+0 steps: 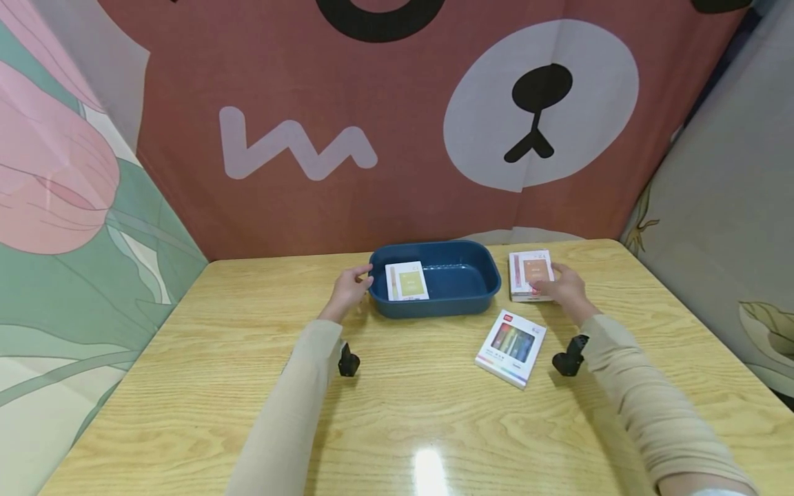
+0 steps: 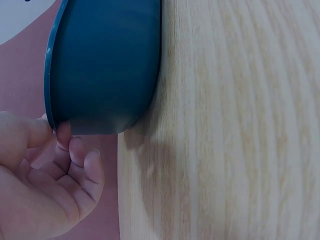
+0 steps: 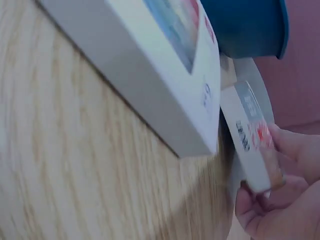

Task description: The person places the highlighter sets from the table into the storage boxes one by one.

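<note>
The left hand [image 1: 349, 291] pinches the rim of the blue tub [image 1: 434, 307] at its left end, thumb on one side and fingertip on the other; inside the tub, toward that same end, lies a white box with a yellow square [image 1: 407, 282]; the right hand [image 1: 567, 288] grips a white box with an orange square [image 1: 526, 274], just right of the tub, though I cannot tell whether it is lifted off the table [image 1: 384, 399]; nearer the person, a windowed box [image 1: 511, 348] lies slantwise on the wood; the likeliest trouble, I judge, is a slip of the orange-square box, since fingertips alone seem to hold its edges; a hard pull on the rim could tip or drag the tub; a low right wrist might knock the windowed box.
</note>
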Demonstrator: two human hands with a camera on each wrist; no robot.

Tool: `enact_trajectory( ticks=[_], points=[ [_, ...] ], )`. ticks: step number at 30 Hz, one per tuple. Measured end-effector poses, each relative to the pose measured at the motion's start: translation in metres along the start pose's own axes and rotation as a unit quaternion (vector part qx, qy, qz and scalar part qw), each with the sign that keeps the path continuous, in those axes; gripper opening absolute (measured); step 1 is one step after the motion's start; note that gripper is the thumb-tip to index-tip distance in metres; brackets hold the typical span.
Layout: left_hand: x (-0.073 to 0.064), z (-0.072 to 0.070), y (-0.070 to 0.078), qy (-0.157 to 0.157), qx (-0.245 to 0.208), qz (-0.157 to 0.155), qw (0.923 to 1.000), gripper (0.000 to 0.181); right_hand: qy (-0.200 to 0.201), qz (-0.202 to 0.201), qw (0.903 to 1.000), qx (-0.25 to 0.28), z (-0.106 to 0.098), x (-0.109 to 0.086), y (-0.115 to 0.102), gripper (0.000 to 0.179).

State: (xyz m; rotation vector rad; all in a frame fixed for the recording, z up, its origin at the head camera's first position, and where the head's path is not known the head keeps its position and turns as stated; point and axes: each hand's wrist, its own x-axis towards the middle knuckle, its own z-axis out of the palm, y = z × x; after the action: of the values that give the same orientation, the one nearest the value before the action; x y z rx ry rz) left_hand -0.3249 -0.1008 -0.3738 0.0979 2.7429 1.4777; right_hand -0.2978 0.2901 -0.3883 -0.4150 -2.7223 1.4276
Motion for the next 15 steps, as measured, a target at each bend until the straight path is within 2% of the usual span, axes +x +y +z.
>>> enact_trajectory(
  ticks=[6, 11, 15],
  points=[
    [0.000, 0.000, 0.000, -0.005, -0.013, -0.001, 0.9999, 0.036, -0.007, 0.029, 0.9950, 0.095, -0.009, 0.002, 0.004, 0.058],
    [0.000, -0.002, -0.002, -0.016, -0.033, -0.010, 0.9993, 0.037, -0.056, 0.016, 0.9815, 0.183, -0.014, 0.001, 0.006, 0.058],
    [0.000, -0.003, -0.002, -0.024, -0.047, -0.020, 0.9984, 0.037, -0.081, 0.007, 0.9756, 0.204, -0.017, 0.000, 0.008, 0.059]
  ],
)
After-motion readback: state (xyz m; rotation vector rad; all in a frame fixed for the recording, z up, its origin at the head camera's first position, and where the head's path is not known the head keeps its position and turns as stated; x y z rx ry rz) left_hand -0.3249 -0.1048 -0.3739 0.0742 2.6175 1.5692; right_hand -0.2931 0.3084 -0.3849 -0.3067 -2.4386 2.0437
